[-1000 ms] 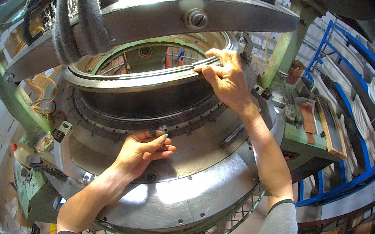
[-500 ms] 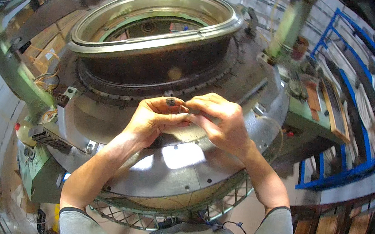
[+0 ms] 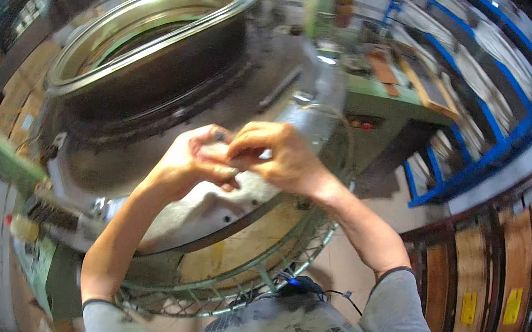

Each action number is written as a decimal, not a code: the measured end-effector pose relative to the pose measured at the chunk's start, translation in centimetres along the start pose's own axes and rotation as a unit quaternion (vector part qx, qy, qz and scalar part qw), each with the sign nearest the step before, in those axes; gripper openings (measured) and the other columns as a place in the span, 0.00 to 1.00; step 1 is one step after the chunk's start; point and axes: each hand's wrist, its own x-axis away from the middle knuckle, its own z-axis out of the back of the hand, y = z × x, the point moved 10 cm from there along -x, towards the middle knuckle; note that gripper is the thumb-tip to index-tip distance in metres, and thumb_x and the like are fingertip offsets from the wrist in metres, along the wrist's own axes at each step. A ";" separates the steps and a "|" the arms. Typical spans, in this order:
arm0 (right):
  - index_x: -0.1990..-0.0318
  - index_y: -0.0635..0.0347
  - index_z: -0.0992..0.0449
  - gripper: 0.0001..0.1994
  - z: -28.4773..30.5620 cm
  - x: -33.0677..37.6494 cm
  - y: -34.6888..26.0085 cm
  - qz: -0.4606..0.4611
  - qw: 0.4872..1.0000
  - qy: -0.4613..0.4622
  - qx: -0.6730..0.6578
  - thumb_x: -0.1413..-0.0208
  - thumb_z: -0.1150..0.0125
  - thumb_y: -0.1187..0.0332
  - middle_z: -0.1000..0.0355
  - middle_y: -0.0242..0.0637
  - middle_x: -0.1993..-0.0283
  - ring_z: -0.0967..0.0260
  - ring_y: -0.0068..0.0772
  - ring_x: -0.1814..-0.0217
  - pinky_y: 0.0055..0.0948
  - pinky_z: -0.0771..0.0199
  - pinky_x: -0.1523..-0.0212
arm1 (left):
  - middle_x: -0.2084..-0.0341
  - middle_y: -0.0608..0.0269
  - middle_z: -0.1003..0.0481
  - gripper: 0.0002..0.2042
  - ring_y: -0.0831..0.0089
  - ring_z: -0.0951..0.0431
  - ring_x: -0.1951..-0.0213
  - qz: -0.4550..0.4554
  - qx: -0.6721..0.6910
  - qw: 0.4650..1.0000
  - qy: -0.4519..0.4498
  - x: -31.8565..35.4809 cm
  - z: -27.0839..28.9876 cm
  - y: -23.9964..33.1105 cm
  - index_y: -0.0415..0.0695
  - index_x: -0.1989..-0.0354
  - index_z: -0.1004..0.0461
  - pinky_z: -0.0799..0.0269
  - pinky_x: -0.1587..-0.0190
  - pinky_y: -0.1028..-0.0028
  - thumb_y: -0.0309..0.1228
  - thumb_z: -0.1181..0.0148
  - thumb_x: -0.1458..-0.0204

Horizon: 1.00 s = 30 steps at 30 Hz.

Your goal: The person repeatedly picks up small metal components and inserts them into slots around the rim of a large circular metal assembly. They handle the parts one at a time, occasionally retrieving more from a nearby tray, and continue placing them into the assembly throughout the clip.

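Both my hands meet in front of me, over the near side of a large round machine. The fingers of my left hand (image 3: 181, 160) are curled, and a small dark band or patch (image 3: 219, 135) shows on one of them. My right hand (image 3: 280, 161) pinches with thumb and forefinger right against the left fingertips. Whatever lies between the fingers is too small and blurred to name. Beneath the hands spreads the machine's wide metal plate (image 3: 101, 164). A tall metal ring (image 3: 178, 64) with a shiny rim rises from it, farther away and to the left.
A curved lattice guard (image 3: 262, 274) runs below the plate, near my body. To the right are a green cabinet (image 3: 388, 108), a blue rack (image 3: 442, 182) of pale material and upright brown boards (image 3: 468, 260). A red-capped bottle (image 3: 24, 228) stands at the left.
The view has swung right, so the machine sits farther left and more of the rack shows. My hands remain together; the left fingers have curled and the right hand has shifted its pinch.
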 end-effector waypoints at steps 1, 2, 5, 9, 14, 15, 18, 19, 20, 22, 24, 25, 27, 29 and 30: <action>0.63 0.64 0.15 0.06 0.2 0.7 0.0 -0.012 1.000 -0.003 0.000 0.50 0.30 0.77 0.20 0.45 0.65 0.22 0.40 0.64 0.37 0.25 0.62 | 0.61 0.43 0.17 0.24 0.58 0.13 0.66 0.017 0.022 1.000 -0.007 0.1 -0.8 -0.4 0.34 0.47 0.30 0.13 0.63 0.64 0.14 0.28 0.52; 0.64 0.64 0.15 0.06 0.5 1.4 0.0 -0.026 1.000 -0.002 0.003 0.50 0.30 0.76 0.20 0.45 0.65 0.22 0.41 0.65 0.38 0.25 0.63 | 0.64 0.45 0.18 0.27 0.59 0.14 0.69 0.009 0.041 0.999 -0.003 0.0 -1.7 -0.6 0.34 0.45 0.31 0.15 0.68 0.66 0.14 0.29 0.55; 0.61 0.63 0.16 0.08 0.9 3.4 -1.0 -0.016 0.999 -0.040 -0.002 0.50 0.30 0.77 0.19 0.42 0.61 0.20 0.40 0.59 0.37 0.23 0.57 | 0.63 0.38 0.18 0.29 0.54 0.13 0.70 -0.001 0.038 0.999 0.025 0.2 -3.6 -0.9 0.35 0.46 0.30 0.13 0.71 0.62 0.13 0.26 0.59; 0.58 0.64 0.16 0.10 6.3 5.5 -1.2 -0.017 1.000 0.005 0.012 0.48 0.29 0.74 0.18 0.47 0.61 0.18 0.44 0.59 0.39 0.21 0.57 | 0.68 0.43 0.17 0.18 0.58 0.14 0.71 0.013 0.033 0.996 0.078 0.7 -5.3 -1.7 0.28 0.56 0.24 0.14 0.69 0.64 0.15 0.25 0.56; 0.59 0.61 0.13 0.10 21.5 9.0 6.0 -0.096 0.983 0.061 0.145 0.45 0.30 0.66 0.16 0.45 0.60 0.17 0.38 0.59 0.35 0.20 0.54 | 0.77 0.45 0.18 0.09 0.61 0.15 0.77 -0.022 -0.052 0.980 0.189 0.8 -5.4 -2.5 0.24 0.68 0.20 0.13 0.70 0.63 0.14 0.27 0.59; 0.58 0.61 0.13 0.11 25.5 10.2 8.9 -0.153 0.974 0.074 0.151 0.44 0.29 0.65 0.15 0.44 0.59 0.17 0.36 0.58 0.34 0.20 0.53 | 0.75 0.46 0.18 0.11 0.61 0.15 0.76 -0.020 -0.048 0.974 0.220 0.7 -5.1 -3.1 0.28 0.66 0.21 0.14 0.71 0.64 0.15 0.28 0.59; 0.57 0.59 0.13 0.12 39.4 14.5 14.9 -0.227 0.926 0.130 0.271 0.44 0.29 0.62 0.15 0.41 0.58 0.17 0.33 0.57 0.33 0.21 0.52 | 0.71 0.49 0.18 0.13 0.61 0.14 0.74 -0.094 -0.078 0.934 0.335 0.7 -3.4 -3.6 0.34 0.62 0.23 0.15 0.73 0.65 0.16 0.29 0.57; 0.57 0.58 0.12 0.12 44.5 16.4 17.4 -0.285 0.911 0.159 0.252 0.45 0.28 0.62 0.15 0.42 0.58 0.17 0.33 0.57 0.33 0.21 0.52 | 0.70 0.52 0.18 0.13 0.61 0.14 0.74 -0.105 -0.129 0.913 0.372 0.6 -3.0 -3.6 0.36 0.61 0.22 0.14 0.73 0.66 0.15 0.30 0.56; 0.56 0.58 0.12 0.13 49.4 18.1 19.4 -0.324 0.900 0.187 0.223 0.45 0.28 0.62 0.15 0.43 0.57 0.17 0.33 0.56 0.33 0.20 0.51 | 0.69 0.52 0.19 0.14 0.63 0.15 0.73 -0.115 -0.129 0.898 0.404 0.4 -2.5 -3.8 0.37 0.59 0.23 0.15 0.72 0.67 0.15 0.30 0.56; 0.57 0.57 0.12 0.13 59.5 21.9 21.0 -0.383 0.809 0.259 0.364 0.47 0.28 0.62 0.15 0.44 0.58 0.16 0.34 0.57 0.34 0.20 0.52 | 0.66 0.54 0.19 0.15 0.66 0.17 0.73 -0.126 -0.108 0.862 0.479 0.1 -1.8 -4.4 0.38 0.57 0.23 0.17 0.72 0.69 0.14 0.30 0.54; 0.59 0.57 0.11 0.13 66.9 25.2 22.5 -0.452 0.729 0.299 0.418 0.49 0.27 0.61 0.15 0.46 0.60 0.16 0.38 0.57 0.38 0.19 0.52 | 0.63 0.53 0.19 0.10 0.66 0.17 0.68 -0.184 -0.146 0.860 0.454 -1.2 -3.5 -3.0 0.37 0.57 0.21 0.16 0.67 0.70 0.16 0.32 0.48; 0.60 0.57 0.11 0.12 68.3 25.1 23.5 -0.432 0.736 0.271 0.446 0.49 0.27 0.61 0.15 0.46 0.61 0.16 0.41 0.57 0.39 0.18 0.51 | 0.65 0.50 0.18 0.08 0.63 0.17 0.68 -0.202 -0.199 0.837 0.468 -1.2 -4.8 -2.4 0.34 0.57 0.20 0.15 0.67 0.70 0.17 0.32 0.46; 0.62 0.57 0.11 0.12 70.0 25.4 25.2 -0.435 0.712 0.225 0.503 0.50 0.26 0.60 0.15 0.47 0.62 0.16 0.45 0.57 0.41 0.18 0.50 | 0.67 0.48 0.17 0.08 0.61 0.16 0.67 -0.218 -0.254 0.800 0.499 -1.9 -6.2 -1.6 0.30 0.58 0.19 0.15 0.66 0.69 0.16 0.32 0.45; 0.59 0.60 0.12 0.18 69.4 25.6 27.3 -0.459 0.697 0.180 0.520 0.47 0.26 0.55 0.17 0.54 0.60 0.17 0.52 0.55 0.45 0.19 0.51 | 0.67 0.47 0.17 0.08 0.61 0.16 0.68 -0.213 -0.248 0.802 0.500 -3.4 -6.6 -1.6 0.30 0.57 0.19 0.15 0.66 0.68 0.16 0.32 0.45; 0.59 0.60 0.12 0.19 68.9 26.1 28.0 -0.484 0.680 0.172 0.524 0.48 0.25 0.53 0.17 0.54 0.60 0.18 0.54 0.55 0.46 0.19 0.50 | 0.67 0.47 0.17 0.08 0.62 0.16 0.68 -0.210 -0.245 0.803 0.500 -3.9 -6.6 -1.6 0.30 0.57 0.19 0.15 0.66 0.68 0.15 0.32 0.46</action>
